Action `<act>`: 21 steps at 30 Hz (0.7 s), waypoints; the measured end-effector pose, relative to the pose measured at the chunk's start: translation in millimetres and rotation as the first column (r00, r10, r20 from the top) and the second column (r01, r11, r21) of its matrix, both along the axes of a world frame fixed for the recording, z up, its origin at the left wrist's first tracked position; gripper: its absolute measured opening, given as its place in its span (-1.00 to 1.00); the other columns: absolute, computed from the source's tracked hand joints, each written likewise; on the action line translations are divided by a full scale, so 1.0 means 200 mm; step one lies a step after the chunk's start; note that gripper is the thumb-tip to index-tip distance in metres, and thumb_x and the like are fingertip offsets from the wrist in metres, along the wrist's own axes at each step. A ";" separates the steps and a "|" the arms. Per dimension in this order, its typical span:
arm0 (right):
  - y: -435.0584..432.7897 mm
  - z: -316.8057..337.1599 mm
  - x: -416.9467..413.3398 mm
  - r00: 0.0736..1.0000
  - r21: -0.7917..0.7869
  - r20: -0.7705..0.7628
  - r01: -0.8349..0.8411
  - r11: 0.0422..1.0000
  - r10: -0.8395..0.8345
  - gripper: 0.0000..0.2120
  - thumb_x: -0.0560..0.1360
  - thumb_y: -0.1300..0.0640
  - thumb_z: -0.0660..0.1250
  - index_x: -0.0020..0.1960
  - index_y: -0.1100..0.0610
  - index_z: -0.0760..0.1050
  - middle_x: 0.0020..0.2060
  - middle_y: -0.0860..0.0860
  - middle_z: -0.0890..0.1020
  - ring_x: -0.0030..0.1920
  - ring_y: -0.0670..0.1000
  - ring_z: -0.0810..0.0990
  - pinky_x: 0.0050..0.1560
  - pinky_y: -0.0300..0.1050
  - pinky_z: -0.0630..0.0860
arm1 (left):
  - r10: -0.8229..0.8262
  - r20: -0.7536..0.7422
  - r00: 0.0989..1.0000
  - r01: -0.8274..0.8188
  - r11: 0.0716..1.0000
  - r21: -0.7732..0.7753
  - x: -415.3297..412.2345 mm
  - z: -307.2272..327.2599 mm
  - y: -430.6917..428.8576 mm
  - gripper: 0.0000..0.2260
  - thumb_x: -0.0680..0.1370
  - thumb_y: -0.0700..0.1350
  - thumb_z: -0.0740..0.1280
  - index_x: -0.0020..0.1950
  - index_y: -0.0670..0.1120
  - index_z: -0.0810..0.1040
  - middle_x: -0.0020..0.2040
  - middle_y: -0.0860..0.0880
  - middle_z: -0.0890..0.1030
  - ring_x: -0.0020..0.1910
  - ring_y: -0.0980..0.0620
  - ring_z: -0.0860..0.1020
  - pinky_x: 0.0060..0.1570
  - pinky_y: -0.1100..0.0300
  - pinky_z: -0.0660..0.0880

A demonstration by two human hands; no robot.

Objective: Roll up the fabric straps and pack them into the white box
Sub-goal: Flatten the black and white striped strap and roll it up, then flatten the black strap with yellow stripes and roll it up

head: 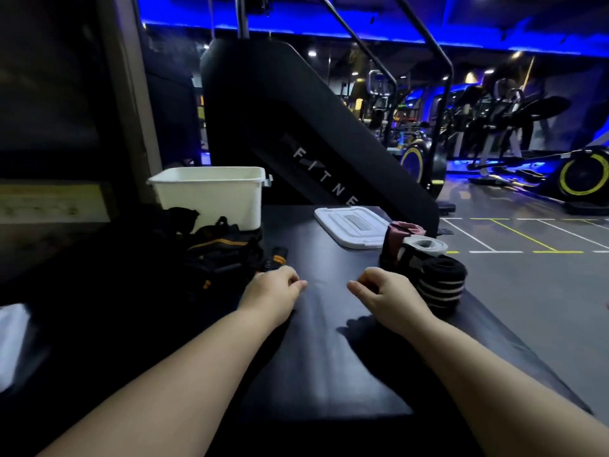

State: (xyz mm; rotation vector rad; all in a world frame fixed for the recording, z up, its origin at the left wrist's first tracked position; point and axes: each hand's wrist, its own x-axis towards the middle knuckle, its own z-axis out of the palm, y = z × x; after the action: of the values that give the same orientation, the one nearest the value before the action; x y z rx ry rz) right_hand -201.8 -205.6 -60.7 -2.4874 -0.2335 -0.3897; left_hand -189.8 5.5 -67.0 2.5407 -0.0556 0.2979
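Fabric straps (217, 255): black-orange tangle, just before white box (211, 199); likely soft, light, floppy; take a loose end.
Left hand (273, 286): curled, empty.
Right hand (382, 293): curled, empty.

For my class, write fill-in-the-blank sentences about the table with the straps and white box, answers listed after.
The white box stands with its lid ___.
The lid lies on the table, to the ___ of the box.
The rolled straps stand near the table's ___ edge.
The loose black and orange straps lie heaped on the table's ___ side.
Answers: off; right; right; left.
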 end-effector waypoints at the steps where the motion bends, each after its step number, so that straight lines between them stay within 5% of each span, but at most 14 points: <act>1: 0.06 0.00 0.02 1.000 -0.017 -0.022 -0.022 1.000 0.022 -0.77 0.52 -0.09 0.35 -0.26 -0.04 0.43 -0.38 -0.11 0.50 -0.26 -0.04 0.48 -0.21 -0.15 0.33 | 0.044 0.031 0.999 -0.045 0.998 0.042 -0.01 0.01 0.06 -0.77 0.59 0.12 0.25 0.07 0.01 0.57 0.01 -0.11 0.61 0.11 -0.15 0.51 0.08 0.09 0.46; 5: 0.31 0.00 0.15 0.994 -0.014 -0.076 -0.074 0.997 0.073 -0.82 0.53 -0.10 0.32 -0.03 0.01 0.51 -0.18 -0.09 0.59 -0.10 -0.02 0.54 -0.08 -0.12 0.45 | 0.149 0.210 0.966 -0.183 0.971 0.156 0.02 0.05 0.28 -0.77 0.60 0.09 0.23 0.05 -0.01 0.58 0.02 -0.04 0.61 0.15 -0.11 0.45 0.07 0.10 0.37; 11: 0.61 -0.02 0.34 0.974 0.200 -0.222 -0.004 0.980 0.050 -0.43 0.51 -0.21 0.28 0.41 0.05 0.30 0.26 0.10 0.46 0.13 0.13 0.57 0.12 -0.02 0.52 | 0.243 0.290 0.926 -0.282 0.954 0.102 0.09 -0.03 0.44 -0.80 0.58 0.07 0.28 0.11 0.00 0.54 0.13 0.02 0.54 0.20 -0.05 0.40 0.16 0.10 0.32; 17: 0.77 -0.01 0.46 0.970 0.233 -0.240 0.082 0.969 -0.025 -0.34 0.50 -0.27 0.24 0.47 0.04 0.24 0.33 0.10 0.44 0.30 0.13 0.45 0.16 -0.09 0.40 | 0.239 0.370 0.898 -0.245 0.969 -0.031 0.13 -0.06 0.49 -0.83 0.55 -0.01 0.34 0.10 -0.01 0.60 0.10 0.01 0.59 0.18 -0.09 0.44 0.13 0.11 0.32; 21: 0.83 0.02 0.47 0.992 0.073 -0.091 0.088 0.993 -0.082 -0.41 0.52 -0.28 0.20 0.45 -0.03 0.28 0.35 0.06 0.41 0.41 0.11 0.27 0.31 0.06 0.29 | 0.443 0.375 0.814 -0.413 0.896 -0.163 0.12 -0.05 0.54 -0.83 0.53 -0.01 0.36 0.10 0.01 0.59 0.17 0.04 0.55 0.26 -0.07 0.40 0.16 0.01 0.28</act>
State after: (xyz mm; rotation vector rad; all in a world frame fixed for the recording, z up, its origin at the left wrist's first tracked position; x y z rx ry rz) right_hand -107.1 -38.7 -57.6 -2.4373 -0.0753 -0.3169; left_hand -165.1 113.0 -77.9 2.3508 0.3731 0.9848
